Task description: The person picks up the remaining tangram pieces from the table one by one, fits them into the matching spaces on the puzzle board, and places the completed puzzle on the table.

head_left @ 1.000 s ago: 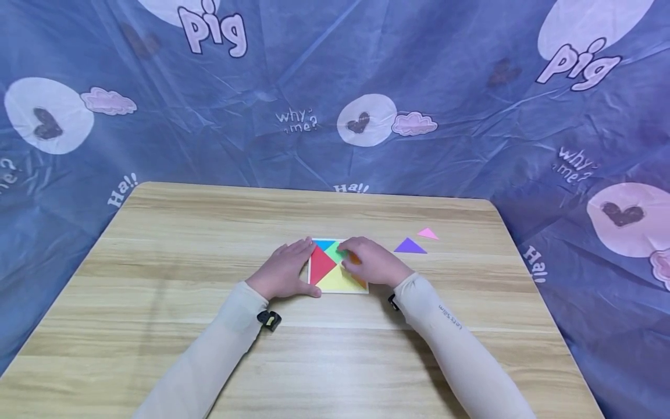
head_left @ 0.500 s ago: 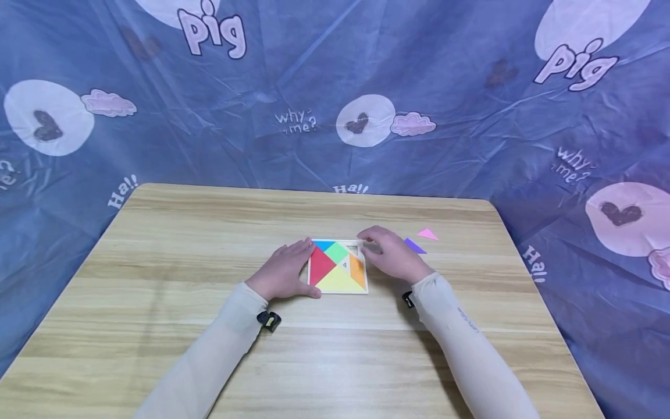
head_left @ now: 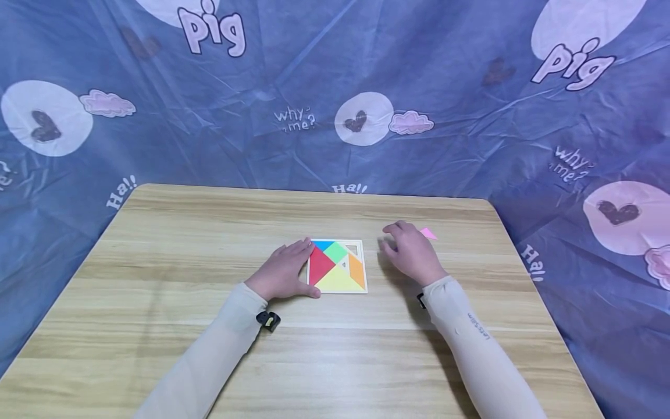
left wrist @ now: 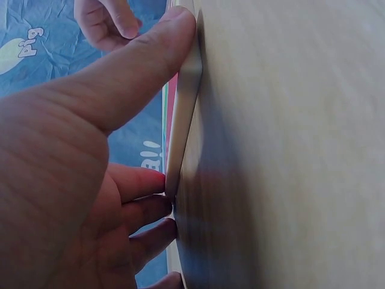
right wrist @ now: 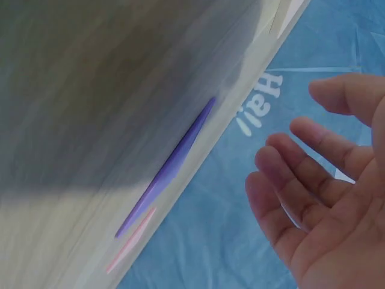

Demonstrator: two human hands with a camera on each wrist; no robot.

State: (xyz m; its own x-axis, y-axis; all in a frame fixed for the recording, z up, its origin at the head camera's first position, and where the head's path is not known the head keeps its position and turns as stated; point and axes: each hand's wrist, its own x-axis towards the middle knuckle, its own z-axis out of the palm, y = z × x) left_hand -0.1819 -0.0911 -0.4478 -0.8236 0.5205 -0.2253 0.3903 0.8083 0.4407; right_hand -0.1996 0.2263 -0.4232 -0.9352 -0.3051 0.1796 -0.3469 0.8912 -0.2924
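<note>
A white-rimmed tangram tray lies mid-table in the head view. In it sit a red triangle, a blue triangle, a green square, a yellow triangle and an orange parallelogram. Two triangular recesses show bare at its upper right and centre. My left hand rests along its left side, fingertips and outstretched thumb touching the edge. My right hand, fingers loosely bent around nothing, hovers right of the tray over a purple triangle, hidden in the head view.
A small pink triangle lies on the wooden table just beyond my right hand. Blue printed cloth hangs behind the table and along its sides.
My right hand has moved off the tray to the right, uncovering the orange piece and the two recesses, and now covers the purple triangle. My left hand stays put.
</note>
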